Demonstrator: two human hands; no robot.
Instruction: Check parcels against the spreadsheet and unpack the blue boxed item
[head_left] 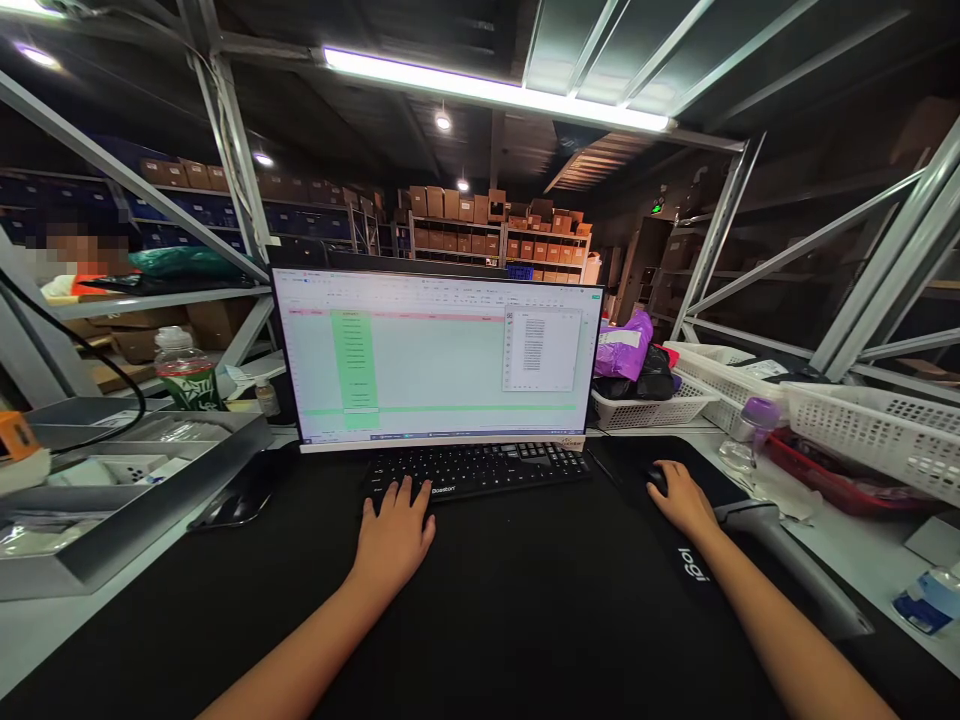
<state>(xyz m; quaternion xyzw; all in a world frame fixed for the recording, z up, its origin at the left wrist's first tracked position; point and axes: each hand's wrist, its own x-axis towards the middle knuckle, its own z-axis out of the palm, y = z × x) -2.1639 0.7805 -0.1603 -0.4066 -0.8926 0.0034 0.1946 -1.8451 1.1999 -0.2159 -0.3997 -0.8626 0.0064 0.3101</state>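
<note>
My left hand (394,530) rests at the lower left of a black keyboard (480,470), its fingers spread over the keys. On the black mouse pad at the right, my right hand (684,497) is closed over a dark computer mouse (658,480), mostly hidden under the fingers. Behind the keyboard stands a monitor (442,370) showing a spreadsheet with one green column and a small window of text at its right. A grey handheld barcode scanner (802,560) lies just right of my right forearm.
White plastic baskets (870,430) line the right side, one holding purple and black bags. A clear bottle with a purple cap (750,430) stands nearby. A grey divided tray (135,520) and a green-labelled bottle (186,375) are at left. Another person (79,250) is beyond the frame at far left.
</note>
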